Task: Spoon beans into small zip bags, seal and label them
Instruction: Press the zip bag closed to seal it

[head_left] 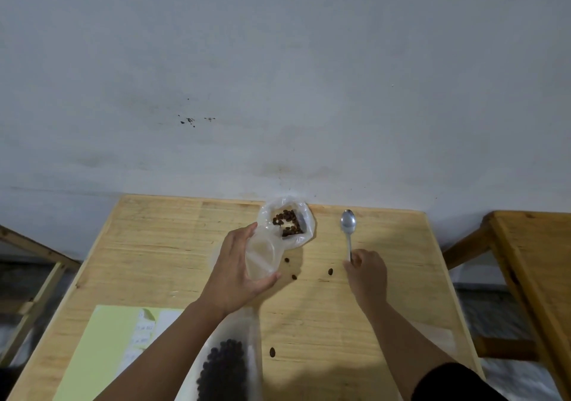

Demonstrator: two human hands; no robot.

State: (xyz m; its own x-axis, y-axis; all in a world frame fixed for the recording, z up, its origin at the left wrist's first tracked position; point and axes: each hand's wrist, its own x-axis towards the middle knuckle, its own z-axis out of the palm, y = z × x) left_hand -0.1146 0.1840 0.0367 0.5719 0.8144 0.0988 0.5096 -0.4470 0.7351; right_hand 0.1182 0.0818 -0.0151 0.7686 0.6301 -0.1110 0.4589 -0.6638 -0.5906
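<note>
My left hand (236, 269) holds a small clear zip bag (262, 257) upright above the wooden table (160, 246); the bag looks empty. Just behind it, at the table's far edge, sits an open plastic bag of dark beans (287, 222). My right hand (367, 272) grips the handle end of a metal spoon (348, 226), whose empty bowl points away from me and lies low over the table. Near me lies a filled zip bag of beans (225, 369), partly under my left forearm.
Several loose beans lie on the table, one of them a stray bean (330, 271) between my hands. A yellow-green label sheet (105, 351) lies at the front left. A grey wall stands right behind the table. Another wooden table (534, 261) stands to the right.
</note>
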